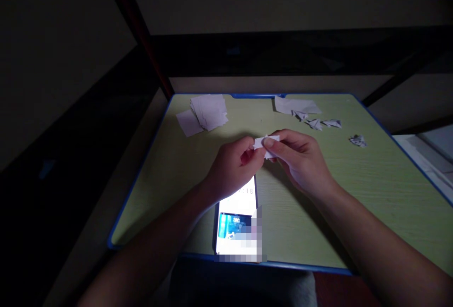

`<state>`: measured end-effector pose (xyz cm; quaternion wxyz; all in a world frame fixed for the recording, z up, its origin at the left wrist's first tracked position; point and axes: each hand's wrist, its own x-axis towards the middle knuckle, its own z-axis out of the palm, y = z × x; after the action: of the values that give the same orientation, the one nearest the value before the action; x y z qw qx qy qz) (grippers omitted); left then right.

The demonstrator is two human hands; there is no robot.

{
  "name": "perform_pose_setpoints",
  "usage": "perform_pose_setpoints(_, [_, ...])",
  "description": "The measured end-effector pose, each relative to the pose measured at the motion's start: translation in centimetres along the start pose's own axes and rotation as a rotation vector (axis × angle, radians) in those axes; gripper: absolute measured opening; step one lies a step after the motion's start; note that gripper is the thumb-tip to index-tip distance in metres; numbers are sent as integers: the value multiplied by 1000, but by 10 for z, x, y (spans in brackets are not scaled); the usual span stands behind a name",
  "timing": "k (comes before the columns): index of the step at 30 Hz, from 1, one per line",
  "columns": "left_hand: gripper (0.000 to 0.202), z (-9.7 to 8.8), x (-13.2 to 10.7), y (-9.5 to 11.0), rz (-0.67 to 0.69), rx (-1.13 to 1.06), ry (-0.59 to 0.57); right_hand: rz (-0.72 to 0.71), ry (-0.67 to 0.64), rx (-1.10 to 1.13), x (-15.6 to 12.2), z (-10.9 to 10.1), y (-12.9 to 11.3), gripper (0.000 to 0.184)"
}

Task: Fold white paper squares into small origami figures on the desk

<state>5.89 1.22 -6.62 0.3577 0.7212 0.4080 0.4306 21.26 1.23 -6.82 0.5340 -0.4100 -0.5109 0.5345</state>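
Between my two hands, above the middle of the table, is a small folded piece of white paper [272, 145]. My left hand [237, 160] pinches its left end with thumb and curled fingers. On the other side, my right hand [300, 156] presses its thumb flat on the paper, with fingers behind it. The fingertips behind the paper are partly hidden. Below my left hand lies a phone [237, 203] with a lit screen, its upper part covered by that hand.
A stack of white paper sheets [208, 112] lies at the far left of the blue-edged table [170, 174]. At the far right are a paper sheet [300, 105], several folded paper pieces [314, 123] and a crumpled paper [357, 140]. A dark wall stands behind.
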Motion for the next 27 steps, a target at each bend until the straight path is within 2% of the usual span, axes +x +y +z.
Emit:
perform_pose_setpoints(6, [26, 0, -1, 0, -28, -16, -7, -22, -10, -30, 1, -3, 2, 12])
perform_pose_setpoints(11, [23, 2, -2, -3, -46, -27, -53, -25, 14, -21, 2, -3, 1, 16])
perform_pose_setpoints(15, [27, 0, -1, 1, -32, 14, -30, -9, 17, -22, 1, -2, 0, 17])
perform_pose_setpoints(21, [26, -6, -1, 11, -54, 24, -46, -35, -57, -63, -2, -1, -5, 17])
perform_pose_setpoints(27, [21, -7, -1, 14, -111, -98, -92, -70, -118, -190, -3, -1, -9, 33])
